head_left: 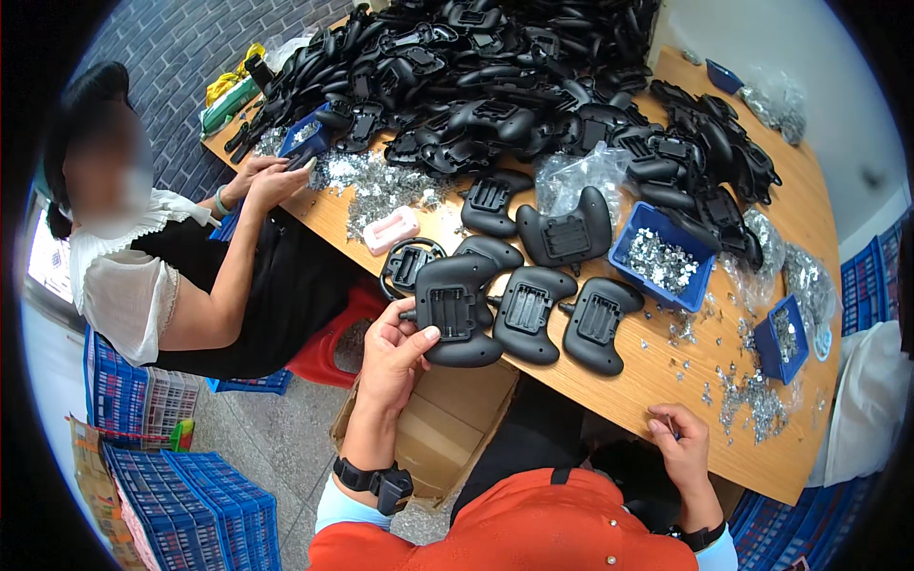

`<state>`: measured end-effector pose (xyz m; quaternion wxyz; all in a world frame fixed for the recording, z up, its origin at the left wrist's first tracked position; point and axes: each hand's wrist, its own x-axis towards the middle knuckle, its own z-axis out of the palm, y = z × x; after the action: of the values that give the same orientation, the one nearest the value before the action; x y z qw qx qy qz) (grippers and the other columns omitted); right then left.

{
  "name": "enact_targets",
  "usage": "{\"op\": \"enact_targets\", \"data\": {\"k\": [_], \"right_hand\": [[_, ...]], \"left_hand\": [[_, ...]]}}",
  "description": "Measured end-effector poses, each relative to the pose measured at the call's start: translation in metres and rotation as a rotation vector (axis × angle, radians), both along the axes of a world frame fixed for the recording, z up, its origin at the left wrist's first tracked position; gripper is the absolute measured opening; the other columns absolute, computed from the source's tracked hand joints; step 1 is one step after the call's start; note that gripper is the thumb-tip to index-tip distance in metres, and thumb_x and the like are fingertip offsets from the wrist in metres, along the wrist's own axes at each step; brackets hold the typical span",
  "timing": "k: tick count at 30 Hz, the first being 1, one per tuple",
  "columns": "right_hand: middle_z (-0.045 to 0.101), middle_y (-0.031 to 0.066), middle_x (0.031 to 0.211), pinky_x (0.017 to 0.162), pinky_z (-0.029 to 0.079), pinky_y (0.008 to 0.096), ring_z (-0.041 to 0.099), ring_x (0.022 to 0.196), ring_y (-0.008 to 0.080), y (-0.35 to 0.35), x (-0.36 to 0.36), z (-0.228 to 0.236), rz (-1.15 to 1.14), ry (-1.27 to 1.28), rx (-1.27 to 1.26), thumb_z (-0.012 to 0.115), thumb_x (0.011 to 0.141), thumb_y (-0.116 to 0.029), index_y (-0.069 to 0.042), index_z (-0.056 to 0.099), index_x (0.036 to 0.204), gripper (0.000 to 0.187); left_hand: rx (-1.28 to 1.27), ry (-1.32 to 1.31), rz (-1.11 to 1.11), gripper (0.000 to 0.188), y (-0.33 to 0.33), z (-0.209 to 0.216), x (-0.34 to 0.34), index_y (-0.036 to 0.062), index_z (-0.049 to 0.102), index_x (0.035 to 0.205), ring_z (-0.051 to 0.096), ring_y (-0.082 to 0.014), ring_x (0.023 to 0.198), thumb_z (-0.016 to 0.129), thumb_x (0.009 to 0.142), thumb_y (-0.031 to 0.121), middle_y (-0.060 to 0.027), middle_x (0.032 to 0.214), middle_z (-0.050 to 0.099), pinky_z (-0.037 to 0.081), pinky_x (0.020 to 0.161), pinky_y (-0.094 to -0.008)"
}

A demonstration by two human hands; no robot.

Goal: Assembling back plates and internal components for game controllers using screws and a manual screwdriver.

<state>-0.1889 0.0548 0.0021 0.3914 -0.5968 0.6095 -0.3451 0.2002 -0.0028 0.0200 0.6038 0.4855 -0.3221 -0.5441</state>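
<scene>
The black controller shell is gripped by the left hand, cavity up, long axis across the table edge. Two matching shells lie just beside it. The right hand is pinched closed; its contents cannot be told.

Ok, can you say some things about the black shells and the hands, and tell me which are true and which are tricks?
1. The left hand grips a black controller shell at the table's near edge. True.
2. The right hand holds a black shell too. False: it pinches something small and touches no shell.
3. The blue tray beside the row of shells holds small silvery metal parts. True.
4. The table is bare metal. False: it is light wood.
5. The person across the table has both hands near the loose metal bits. True.
</scene>
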Motion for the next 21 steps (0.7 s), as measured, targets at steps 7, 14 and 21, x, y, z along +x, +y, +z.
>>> {"op": "enact_targets", "data": {"k": [7, 14, 21], "right_hand": [[0.063, 0.0063, 0.078, 0.060, 0.046, 0.0249, 0.058, 0.065, 0.0118, 0.002, -0.001, 0.003, 0.023, 0.016, -0.022, 0.067, 0.081, -0.003, 0.000, 0.066, 0.095, 0.014], [0.063, 0.0077, 0.077, 0.061, 0.047, 0.0265, 0.060, 0.067, 0.0154, 0.001, 0.003, 0.010, 0.041, 0.027, -0.009, 0.068, 0.080, -0.003, 0.000, 0.066, 0.094, 0.014], [0.057, 0.0092, 0.074, 0.051, 0.048, 0.0314, 0.060, 0.059, 0.0229, -0.015, 0.029, 0.016, 0.299, 0.280, -0.395, 0.071, 0.076, -0.006, -0.004, 0.066, 0.095, 0.020]], "left_hand": [[-0.028, -0.007, 0.134, 0.039, 0.005, 0.002, 0.013, 0.0028, 0.054, 0.116, 0.061, -0.0060, 0.066, 0.068, 0.079, 0.003, -0.0051, 0.092, 0.066, 0.045, 0.046, -0.0164], [0.034, 0.034, 0.065, 0.036, 0.013, -0.001, 0.005, 0.0026, 0.054, 0.112, 0.061, -0.0071, 0.063, 0.067, 0.079, 0.005, -0.0047, 0.088, 0.066, 0.046, 0.047, -0.0183], [0.165, 0.154, -0.152, 0.034, 0.026, -0.023, -0.020, 0.0013, 0.054, 0.108, 0.063, -0.0106, 0.068, 0.068, 0.077, 0.005, -0.0065, 0.090, 0.066, 0.052, 0.056, -0.0231]]}}
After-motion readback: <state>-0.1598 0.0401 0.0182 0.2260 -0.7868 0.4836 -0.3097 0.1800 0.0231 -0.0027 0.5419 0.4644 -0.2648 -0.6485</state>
